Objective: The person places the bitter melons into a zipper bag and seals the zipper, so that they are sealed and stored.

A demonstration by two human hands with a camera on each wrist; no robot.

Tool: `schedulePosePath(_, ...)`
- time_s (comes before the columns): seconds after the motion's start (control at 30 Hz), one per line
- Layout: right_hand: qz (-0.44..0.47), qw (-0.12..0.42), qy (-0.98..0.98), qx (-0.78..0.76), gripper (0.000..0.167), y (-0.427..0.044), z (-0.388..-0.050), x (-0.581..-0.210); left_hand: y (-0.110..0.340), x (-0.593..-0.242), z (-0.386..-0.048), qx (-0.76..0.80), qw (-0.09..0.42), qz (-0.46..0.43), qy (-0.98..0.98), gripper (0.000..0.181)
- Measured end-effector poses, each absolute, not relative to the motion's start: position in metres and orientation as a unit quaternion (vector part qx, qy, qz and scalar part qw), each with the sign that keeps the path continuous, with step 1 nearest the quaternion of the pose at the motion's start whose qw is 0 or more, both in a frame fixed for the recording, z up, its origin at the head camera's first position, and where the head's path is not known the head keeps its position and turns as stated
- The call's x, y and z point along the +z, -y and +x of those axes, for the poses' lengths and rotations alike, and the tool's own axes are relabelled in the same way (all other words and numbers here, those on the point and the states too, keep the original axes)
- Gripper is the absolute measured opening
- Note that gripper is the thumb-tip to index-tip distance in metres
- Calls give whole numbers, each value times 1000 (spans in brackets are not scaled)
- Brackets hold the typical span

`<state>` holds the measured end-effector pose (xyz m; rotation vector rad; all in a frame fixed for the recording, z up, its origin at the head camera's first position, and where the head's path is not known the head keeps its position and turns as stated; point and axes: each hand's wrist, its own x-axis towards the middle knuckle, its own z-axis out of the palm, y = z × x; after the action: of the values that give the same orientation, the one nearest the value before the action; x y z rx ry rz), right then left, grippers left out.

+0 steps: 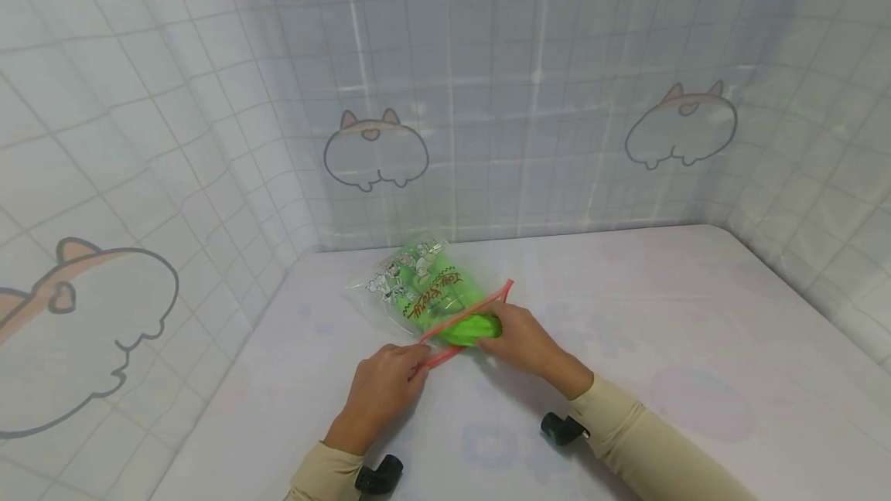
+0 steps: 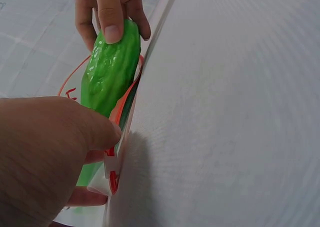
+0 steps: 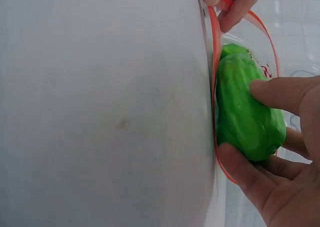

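A clear zip bag (image 1: 451, 284) with a red zip edge, printed "Toy Story", lies on the table with green things inside. Its mouth gapes toward me. My left hand (image 1: 387, 381) pinches the zip edge at the mouth's left corner, thumb on top in the left wrist view. A glossy, ridged green bitter melon (image 2: 111, 69) sits in the mouth, partly inside the bag. My right hand (image 1: 525, 337) grips its outer end, fingers and thumb round it in the right wrist view. The melon's inner end (image 3: 235, 51) is within the red-edged opening (image 3: 214, 52).
The white table (image 1: 626, 292) extends to both sides of the bag. Behind it hangs a pale grid-patterned sheet (image 1: 487, 138) with corgi drawings, and similar sheets stand left and right. A small black camera (image 1: 562, 429) is on each wrist.
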<state>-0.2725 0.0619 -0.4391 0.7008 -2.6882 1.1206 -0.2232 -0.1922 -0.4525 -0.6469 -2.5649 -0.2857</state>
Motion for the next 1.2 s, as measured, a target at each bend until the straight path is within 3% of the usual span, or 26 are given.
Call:
schedulePosePath(0.37, 246, 43, 881, 402, 45, -63, -268, -433, 192, -453, -224, -102, 231, -232, 939, 13)
schedulePosePath(0.63, 231, 7, 863, 449, 37, -59, -269, -437, 193, -454, -225, -97, 231, -233, 940, 14)
schedulePosePath(1.2, 257, 42, 860, 440, 31, -46, -273, -444, 193, -454, -225, -94, 233, -236, 939, 15)
